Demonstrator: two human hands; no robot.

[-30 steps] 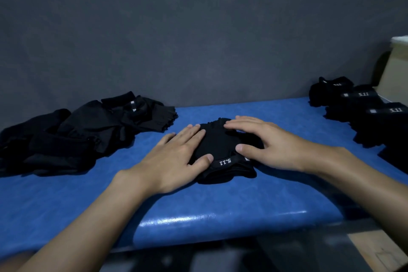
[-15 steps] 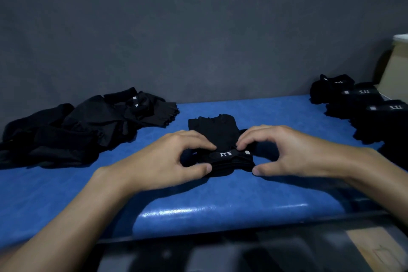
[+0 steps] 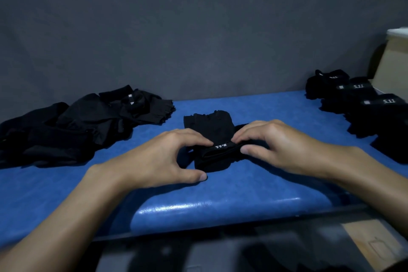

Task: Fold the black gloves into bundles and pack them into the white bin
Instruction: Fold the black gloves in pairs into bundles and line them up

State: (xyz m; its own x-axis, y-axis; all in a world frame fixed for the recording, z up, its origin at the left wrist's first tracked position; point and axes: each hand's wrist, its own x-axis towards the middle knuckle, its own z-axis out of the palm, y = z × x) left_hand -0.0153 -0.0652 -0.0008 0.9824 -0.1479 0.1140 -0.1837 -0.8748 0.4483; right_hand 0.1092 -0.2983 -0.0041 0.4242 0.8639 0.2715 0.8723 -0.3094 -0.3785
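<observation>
Head view, left to right: a loose pile of unfolded black gloves (image 3: 72, 130) sprawls along the left edge of the blue worktop (image 3: 220, 201). Next comes the left hand (image 3: 159, 159), its fingers (image 3: 194, 138) curled down onto the labelled cuff of the glove in work (image 3: 209, 126) and its thumb set against the glove's near end, so it grips that end. This glove lies at the middle of the worktop. Its long axis runs from the near edge toward the back edge, with the finger end pointing away and the cuff band lying crosswise between the two hands. The right hand (image 3: 287, 146) mirrors the left, pinching the other end of the band between curled fingertips and thumb. Both hands are equally near, and the unfolded length lies just beyond them, so the fold would likely go away from the person. Finished bundles (image 3: 362, 104) lie along the right edge, on the worktop rather than in anything. Behind them, at the back right corner, stands a pale box with a white top (image 3: 395, 66). Its inside is hidden, and I cannot tell whether it is the white bin.
</observation>
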